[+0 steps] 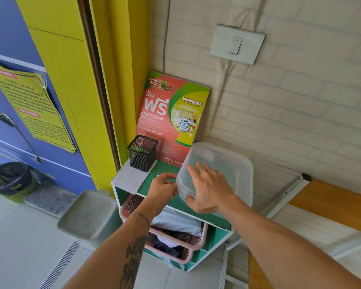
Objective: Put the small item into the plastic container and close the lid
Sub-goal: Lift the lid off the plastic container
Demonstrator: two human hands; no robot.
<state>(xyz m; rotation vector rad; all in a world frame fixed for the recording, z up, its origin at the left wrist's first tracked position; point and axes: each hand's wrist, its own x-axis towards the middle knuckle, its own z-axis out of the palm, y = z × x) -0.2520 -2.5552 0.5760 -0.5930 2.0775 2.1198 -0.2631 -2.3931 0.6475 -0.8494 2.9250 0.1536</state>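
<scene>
Presently: clear plastic container point(223, 163) stood at shelf unit's point(148, 182) right edge. Right hand point(206, 188) lay open, flat on lid; left hand point(163, 186) pinched its near-left corner. Small item unseen. Advice: steady base, lift evenly.

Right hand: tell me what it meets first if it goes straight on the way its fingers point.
Probably nothing new: the right hand already lies on the plastic container. Sliding on up and left along the lid, it would likely reach the red poster, though depth is unclear.
</scene>
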